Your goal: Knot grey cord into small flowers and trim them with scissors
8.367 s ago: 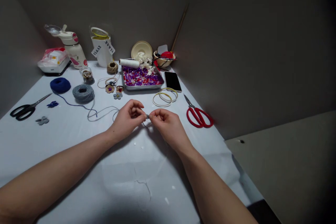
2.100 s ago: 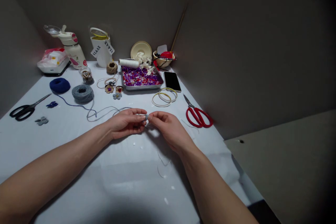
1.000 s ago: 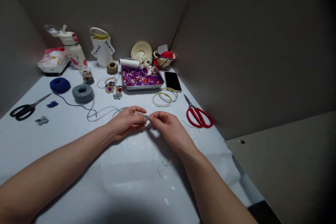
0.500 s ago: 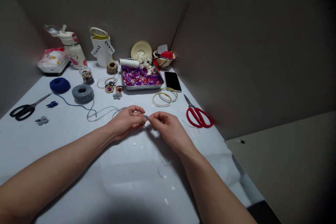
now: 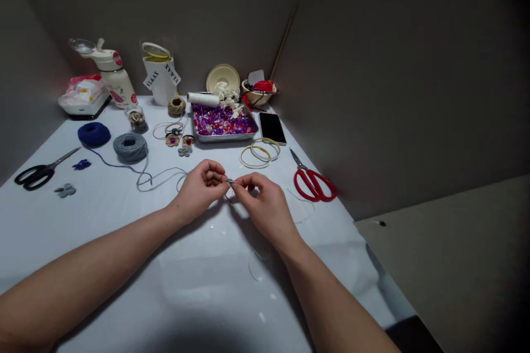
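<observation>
Pinching grey yarn (image 5: pixel 229 181) between both hands (image 5: pixel 201 187) (image 5: pixel 267 205)

White-clothed table (image 5: pixel 124 253), surface inventory: black-handled scissors (image 5: pixel 39 175) at left, red-handled scissors (image 5: pixel 313 185) at right. Navy yarn ball (image 5: pixel 94 134), grey yarn ball (image 5: pixel 130 147) and jute twine ball (image 5: pixel 176 106) toward rear. Metal tray (image 5: pixel 223 139) of purple and red beads at back, smartphone (image 5: pixel 272 128) just beside it, thin hoops (image 5: pixel 259 153) nearby.

your fingertips (image 5: pixel 244 181) hide most of the small grey piece (image 5: pixel 229 180), too tiny to show its shape.
</observation>
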`<state>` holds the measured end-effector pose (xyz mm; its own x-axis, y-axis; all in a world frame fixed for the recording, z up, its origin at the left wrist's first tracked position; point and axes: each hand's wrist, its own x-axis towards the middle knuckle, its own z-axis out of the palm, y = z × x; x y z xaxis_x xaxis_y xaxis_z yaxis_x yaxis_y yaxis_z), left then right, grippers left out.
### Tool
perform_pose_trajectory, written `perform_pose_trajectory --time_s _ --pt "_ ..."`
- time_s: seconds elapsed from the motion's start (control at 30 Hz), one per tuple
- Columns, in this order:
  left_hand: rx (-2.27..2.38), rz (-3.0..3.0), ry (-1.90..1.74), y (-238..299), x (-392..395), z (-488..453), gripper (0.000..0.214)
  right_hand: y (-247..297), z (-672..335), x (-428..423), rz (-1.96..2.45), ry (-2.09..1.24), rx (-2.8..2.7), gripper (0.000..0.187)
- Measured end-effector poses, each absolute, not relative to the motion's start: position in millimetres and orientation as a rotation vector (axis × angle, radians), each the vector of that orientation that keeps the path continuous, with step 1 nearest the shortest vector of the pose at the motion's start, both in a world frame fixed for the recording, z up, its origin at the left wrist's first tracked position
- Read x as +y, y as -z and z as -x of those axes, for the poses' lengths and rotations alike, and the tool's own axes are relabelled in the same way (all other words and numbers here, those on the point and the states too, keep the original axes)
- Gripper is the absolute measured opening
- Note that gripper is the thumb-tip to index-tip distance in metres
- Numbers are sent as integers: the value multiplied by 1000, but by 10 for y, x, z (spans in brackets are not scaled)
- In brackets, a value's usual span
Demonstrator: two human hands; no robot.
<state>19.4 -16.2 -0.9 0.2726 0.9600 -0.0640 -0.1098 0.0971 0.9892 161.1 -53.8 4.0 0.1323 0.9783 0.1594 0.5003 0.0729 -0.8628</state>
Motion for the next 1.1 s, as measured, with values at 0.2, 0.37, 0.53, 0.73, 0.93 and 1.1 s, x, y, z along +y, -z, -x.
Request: perform_pose_trajectory --time_s 0.2,0.37,0.53,0.73,0.93,1.1 --pt "941 -1165 -998 -12 -169 -195 26 -22 -1617 -535 1541 -657 -1479 13" --pt "928 -1136 -1007 -16 -159 -174 19 -20 -1628 -530 1560 -652 -1492 13" --pt "907 -1176 -1002 1 -146 -150 22 -10 -1629 -529 1575 -592 -1568 12" --pt "924 -1221 -985 13 -135 -128 23 -14 -1620 -536 1566 -522 -1648 12" --pt "947 -1236 -953 36 -117 -125 22 -5 -1628 -537 1558 -512 -1674 11" --pt "954 -1165 -928 46 -93 -123 20 -9 -1644 -529 1539 -681 -1612 13"
